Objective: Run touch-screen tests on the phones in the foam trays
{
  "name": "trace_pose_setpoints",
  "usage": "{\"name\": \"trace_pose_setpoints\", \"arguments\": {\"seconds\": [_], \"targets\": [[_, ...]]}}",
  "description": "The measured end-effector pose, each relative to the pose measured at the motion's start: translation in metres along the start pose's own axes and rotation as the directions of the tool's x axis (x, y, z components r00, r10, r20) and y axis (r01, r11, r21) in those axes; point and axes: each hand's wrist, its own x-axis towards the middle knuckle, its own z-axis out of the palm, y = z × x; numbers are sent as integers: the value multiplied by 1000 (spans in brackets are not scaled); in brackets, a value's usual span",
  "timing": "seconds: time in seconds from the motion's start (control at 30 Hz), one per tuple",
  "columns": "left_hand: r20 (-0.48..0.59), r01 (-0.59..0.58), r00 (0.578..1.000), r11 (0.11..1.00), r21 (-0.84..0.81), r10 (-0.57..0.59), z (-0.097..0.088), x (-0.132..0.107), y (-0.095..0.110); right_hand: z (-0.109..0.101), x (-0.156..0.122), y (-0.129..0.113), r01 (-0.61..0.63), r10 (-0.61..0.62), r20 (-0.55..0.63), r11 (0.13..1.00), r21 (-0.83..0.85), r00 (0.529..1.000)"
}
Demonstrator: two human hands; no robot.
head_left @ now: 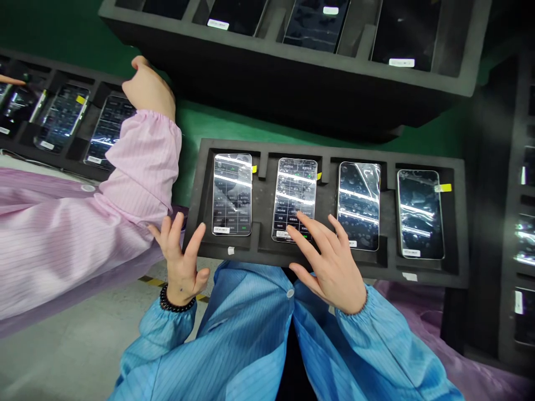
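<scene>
A black foam tray (267,253) lies in front of me with several phones side by side in its slots. My left hand (180,259), with a dark bead bracelet on its wrist, is open and its fingers rest on the tray's left front corner. My right hand (330,262) is open, fingers spread, with the index fingertip touching the lit screen of the second phone (295,197). The first phone (232,194) also shows a lit grid screen. The third phone (359,205) and fourth phone (420,213) are dark under glossy film.
A co-worker's pink-sleeved arm (134,161) reaches from the left over another phone tray (62,120), with the co-worker's hand (148,89) above it. A raised black tray of phones (292,61) stands behind. More phone racks (520,223) line the right edge. The table top is green.
</scene>
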Motion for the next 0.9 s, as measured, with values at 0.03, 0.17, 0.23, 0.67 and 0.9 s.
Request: {"name": "trace_pose_setpoints", "arguments": {"seconds": [0.03, 0.17, 0.23, 0.67, 0.9], "targets": [[4, 12, 1000, 1000, 0, -12, 0, 4, 1, -1, 0, 1, 1, -1, 1, 1000, 15, 1000], [-3, 76, 997, 997, 14, -76, -1, 35, 10, -8, 1, 10, -9, 8, 7, 988, 152, 1000], [5, 110, 994, 994, 25, -110, -1, 58, 16, -15, 5, 17, -27, 27, 5, 978, 207, 1000], [119, 129, 985, 990, -56, -122, 17, 95, 13, -7, 24, 40, -193, 219, -228, 972, 131, 949], [123, 152, 982, 986, -65, -144, 16, 96, 15, -12, 19, 42, -226, 268, -240, 956, 189, 933]]}}
